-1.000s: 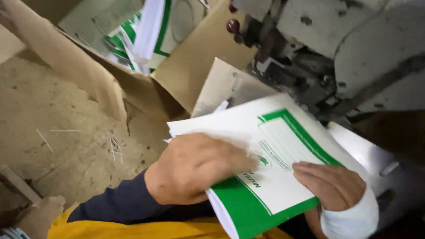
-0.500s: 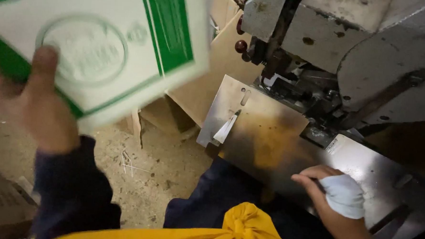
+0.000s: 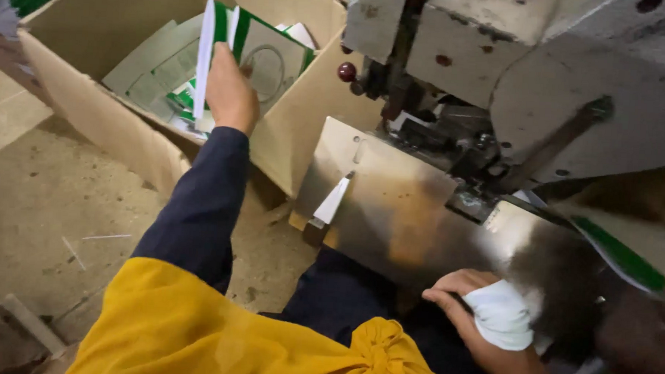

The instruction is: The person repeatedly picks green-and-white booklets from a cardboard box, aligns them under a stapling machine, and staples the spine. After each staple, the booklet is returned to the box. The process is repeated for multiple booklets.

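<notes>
My left hand (image 3: 230, 91) reaches into a large cardboard box (image 3: 89, 116) at the upper left and grips a white and green folded carton (image 3: 205, 54), held on edge among other such cartons (image 3: 267, 61) standing inside the box. My right hand (image 3: 471, 309), its thumb wrapped in white cloth, rests with curled fingers on the front edge of the metal plate (image 3: 391, 204) of a grey machine (image 3: 546, 84). Nothing is held in it.
A small white tab (image 3: 332, 200) sticks up from the plate. More green and white sheet (image 3: 621, 256) lies at the machine's right. Below the box is a dusty concrete floor (image 3: 54, 220). Yellow cloth (image 3: 214, 339) is tied at my waist.
My left hand carried the carton from the machine plate up and left, then lowered it into the box. My right hand stayed at the plate's front edge.
</notes>
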